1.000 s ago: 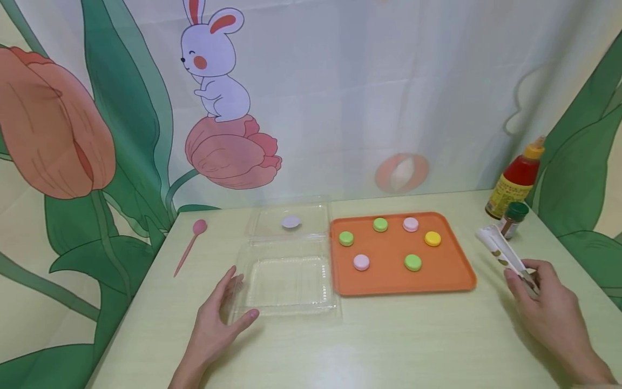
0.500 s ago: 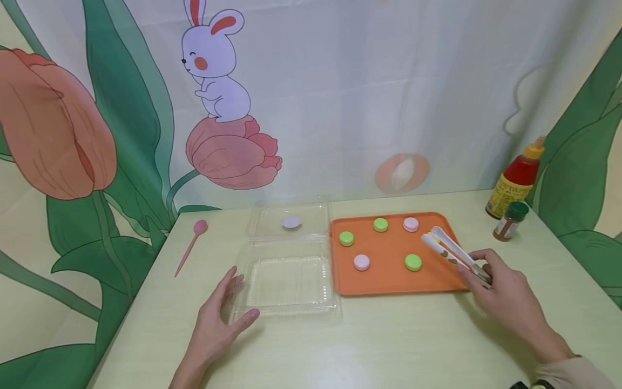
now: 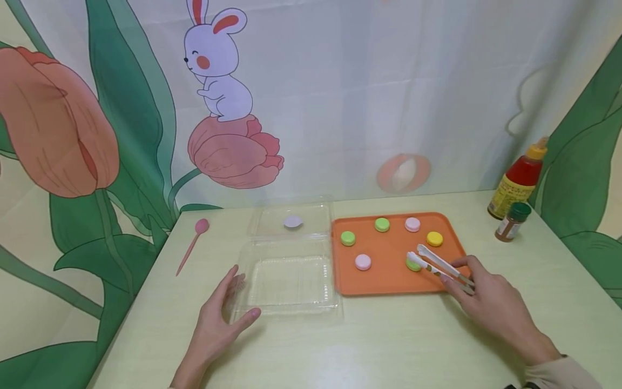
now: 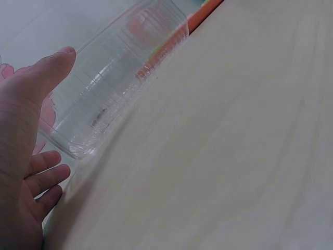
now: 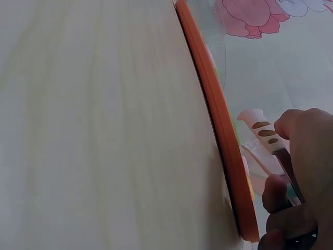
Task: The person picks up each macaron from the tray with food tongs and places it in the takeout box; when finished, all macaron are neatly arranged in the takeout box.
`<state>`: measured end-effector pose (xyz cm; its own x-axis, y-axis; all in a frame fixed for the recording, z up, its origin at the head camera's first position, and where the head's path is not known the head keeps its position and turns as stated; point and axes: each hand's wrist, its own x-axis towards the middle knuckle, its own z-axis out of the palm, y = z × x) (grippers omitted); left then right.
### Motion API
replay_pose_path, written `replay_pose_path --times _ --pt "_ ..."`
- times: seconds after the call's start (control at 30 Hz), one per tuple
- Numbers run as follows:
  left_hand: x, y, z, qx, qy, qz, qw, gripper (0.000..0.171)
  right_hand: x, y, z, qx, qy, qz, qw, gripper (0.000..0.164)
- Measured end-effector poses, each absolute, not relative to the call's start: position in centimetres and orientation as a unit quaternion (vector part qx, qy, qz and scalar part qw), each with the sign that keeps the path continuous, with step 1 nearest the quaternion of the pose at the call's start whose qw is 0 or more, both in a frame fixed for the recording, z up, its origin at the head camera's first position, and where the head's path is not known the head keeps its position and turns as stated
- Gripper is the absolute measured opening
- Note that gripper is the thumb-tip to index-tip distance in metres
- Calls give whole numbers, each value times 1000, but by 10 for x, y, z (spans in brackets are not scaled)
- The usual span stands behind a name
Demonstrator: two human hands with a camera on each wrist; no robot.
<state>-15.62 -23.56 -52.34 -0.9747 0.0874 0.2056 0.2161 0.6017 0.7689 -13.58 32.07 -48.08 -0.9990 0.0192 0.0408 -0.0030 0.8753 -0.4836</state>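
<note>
My right hand (image 3: 495, 302) grips a pair of small white-tipped tongs (image 3: 439, 265), their arms spread apart. The tong tips overlap the front right green macaron (image 3: 413, 263) on the orange tray (image 3: 379, 283). Also lying on the tray are a yellow macaron (image 3: 434, 239), pink ones (image 3: 363, 262) and more green ones (image 3: 347, 238). At the left corner of a clear plastic clamshell box (image 3: 286, 309), my left hand (image 3: 218, 319) rests with fingers and thumb spread. The box stands with its lid laid back, and a small pale lilac oval piece (image 3: 293, 222) shows at the lid.
A pink spoon (image 3: 194, 243) lies on the table's left side. At the back right stand a red sauce bottle (image 3: 517, 181) with a yellow cap and a small green-lidded jar (image 3: 512, 222). A printed curtain (image 3: 340, 97) hangs behind the table.
My right hand has carried the tongs leftward from beside the jar, past the yellow macaron, to the front right green macaron. My left hand keeps its place at the box.
</note>
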Motion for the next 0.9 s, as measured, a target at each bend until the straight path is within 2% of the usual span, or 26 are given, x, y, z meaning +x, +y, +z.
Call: replay_pose_path --times 0.33,0.63,0.9 --pt "-155 -235 -522 -90 -888 -445 75 105 -137 318 -481 29 -981 190 20 56" --pt "-155 -236 -523 -97 -886 -447 80 104 -136 317 -481 26 -989 148 3 71" --pt "-155 -235 -522 -97 -886 -447 78 104 -137 310 -481 13 -987 156 -19 67"
